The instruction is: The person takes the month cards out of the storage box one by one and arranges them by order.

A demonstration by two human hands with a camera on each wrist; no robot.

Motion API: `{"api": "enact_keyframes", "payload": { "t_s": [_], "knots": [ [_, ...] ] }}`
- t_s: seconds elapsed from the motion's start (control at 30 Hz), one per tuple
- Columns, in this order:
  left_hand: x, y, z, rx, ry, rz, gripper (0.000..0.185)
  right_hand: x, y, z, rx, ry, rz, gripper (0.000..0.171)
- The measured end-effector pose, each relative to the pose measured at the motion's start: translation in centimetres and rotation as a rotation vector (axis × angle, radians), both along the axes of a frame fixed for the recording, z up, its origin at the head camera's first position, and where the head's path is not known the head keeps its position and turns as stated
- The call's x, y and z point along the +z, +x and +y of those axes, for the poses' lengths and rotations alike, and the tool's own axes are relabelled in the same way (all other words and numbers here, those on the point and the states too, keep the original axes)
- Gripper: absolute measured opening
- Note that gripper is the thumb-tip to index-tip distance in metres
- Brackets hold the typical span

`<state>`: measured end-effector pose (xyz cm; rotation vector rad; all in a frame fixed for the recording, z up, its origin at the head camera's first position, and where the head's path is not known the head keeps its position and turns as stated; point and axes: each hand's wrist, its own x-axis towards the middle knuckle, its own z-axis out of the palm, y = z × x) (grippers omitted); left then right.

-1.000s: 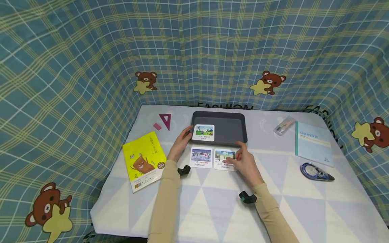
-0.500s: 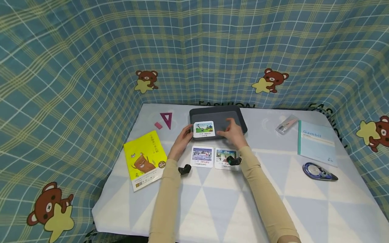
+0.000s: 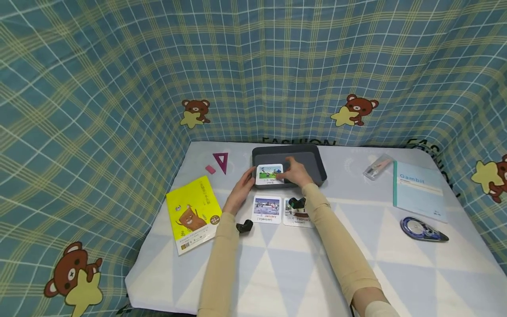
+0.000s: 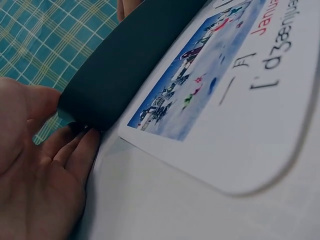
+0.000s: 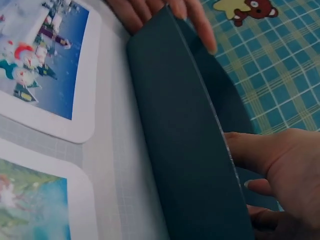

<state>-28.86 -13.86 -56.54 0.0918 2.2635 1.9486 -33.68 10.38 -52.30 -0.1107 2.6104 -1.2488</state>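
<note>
March card point(image 3: 269, 170) lies just left of the right hand point(image 3: 298, 173), thumb over its edge, fingers spread; left hand point(image 3: 240, 193) grips tray point(image 3: 313, 160)

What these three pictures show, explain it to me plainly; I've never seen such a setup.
There is no machine: these are a person's bare hands. The wide picture comes from a camera worn on the head, looking forward and down; each close-up comes from one of the black wrist cameras. On the table, a January card and a February card lie in front of a dark tray. To the left are a yellow book, purple triangle and pink block; to the right, a clear packet, light blue notebook and blue gadget.

The left hand grips the tray's corner. The right hand reaches to the March card at the tray; whether it grips it, I can't tell.
</note>
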Motion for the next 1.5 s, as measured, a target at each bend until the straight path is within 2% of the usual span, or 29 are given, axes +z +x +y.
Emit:
{"api": "enact_keyframes", "payload": {
  "t_s": [0.13,0.3,0.5,0.67,0.83,1.1,1.27,1.37,1.5],
  "knots": [
    [-0.3,0.2,0.0,-0.017,-0.011,-0.018,0.051,-0.6,0.1,-0.1,0.046,0.040,0.002,0.088],
    [0.0,0.5,0.0,-0.019,-0.076,-0.043,0.051,-1.2,0.3,0.0,0.092,0.109,0.055,0.082],
    [0.6,0.4,0.1,0.004,-0.119,-0.031,0.050,-1.5,0.6,-0.2,0.045,0.061,0.136,0.075],
    [0.9,0.4,0.2,0.007,-0.138,-0.028,0.050,-1.1,0.9,-0.3,0.022,0.071,0.131,0.081],
    [0.9,0.5,0.2,0.005,-0.132,-0.034,0.051,-1.0,1.2,-0.3,-0.003,0.039,0.144,0.073],
    [0.4,0.8,0.0,0.017,-0.113,-0.027,0.051,-1.5,1.5,-0.3,-0.037,-0.114,0.185,0.065],
    [0.3,1.0,0.1,0.010,-0.099,-0.011,0.051,-1.2,1.8,0.8,-0.104,-0.359,0.201,0.057],
    [0.3,1.0,0.2,-0.017,-0.111,-0.011,0.051,-0.6,2.8,2.5,-0.141,-0.481,0.176,0.059],
    [0.7,0.9,0.1,-0.006,-0.126,0.002,0.051,1.1,5.0,5.0,-0.131,-0.533,0.186,0.065]
  ]
}}
